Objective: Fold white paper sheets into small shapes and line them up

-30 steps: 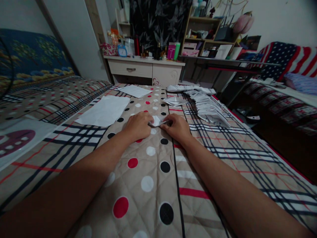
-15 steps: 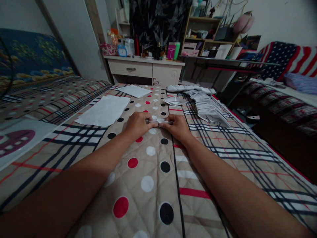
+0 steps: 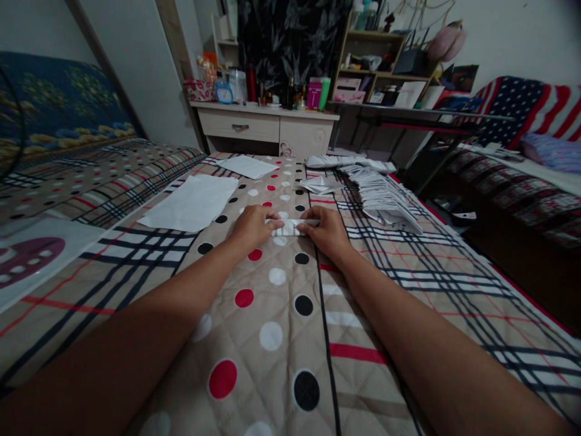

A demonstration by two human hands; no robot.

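Note:
A small folded strip of white paper (image 3: 290, 227) with grey print lies level between my two hands, low over the quilt. At its left end, my left hand (image 3: 254, 227) pinches it between thumb and fingers. My right hand (image 3: 325, 229) grips the right end in the same way. Just beyond them rests a folded paper piece (image 3: 320, 184) with pointed corners. Farther right stands a long row of folded paper pieces (image 3: 385, 197) packed tightly together.
White sheets (image 3: 190, 203) lie at the left, with a smaller stack of paper (image 3: 247, 166) behind. The dotted and checked quilt (image 3: 272, 303) covers the bed. A white dresser (image 3: 263, 127) stands beyond it, and a plastic bag (image 3: 40, 254) is at the near left.
The paper strip has turned so that its flat printed face shows between my hands; before, only a thin folded edge was visible. My fingers have shifted slightly along it.

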